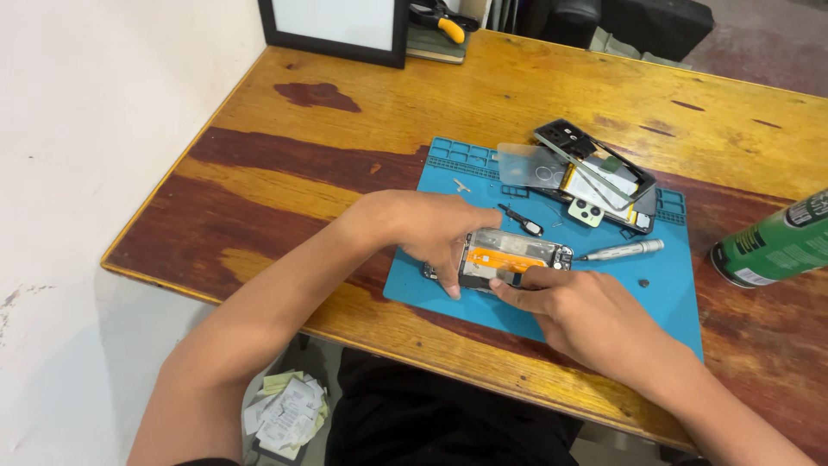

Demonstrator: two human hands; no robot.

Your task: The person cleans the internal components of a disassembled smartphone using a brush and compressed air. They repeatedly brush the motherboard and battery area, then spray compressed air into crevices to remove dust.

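An opened phone body (pixel 516 255) with an orange ribbon cable showing lies on a blue work mat (pixel 655 298). My left hand (pixel 435 233) grips its left end, fingers curled round the edge. My right hand (pixel 582 315) holds the near edge, thumb and forefinger pressing at the orange cable. A grey screwdriver (pixel 623 251) lies on the mat just right of the phone. Black tweezers (pixel 521 222) lie behind it.
A stack of phone frames, a clear cover and a pale green camera piece (pixel 595 181) sits at the mat's far side. A green spray can (pixel 772 243) lies at the right. A black-framed board (pixel 336 26) and yellow-handled pliers (pixel 444 22) stand at the wooden table's (pixel 302 138) back.
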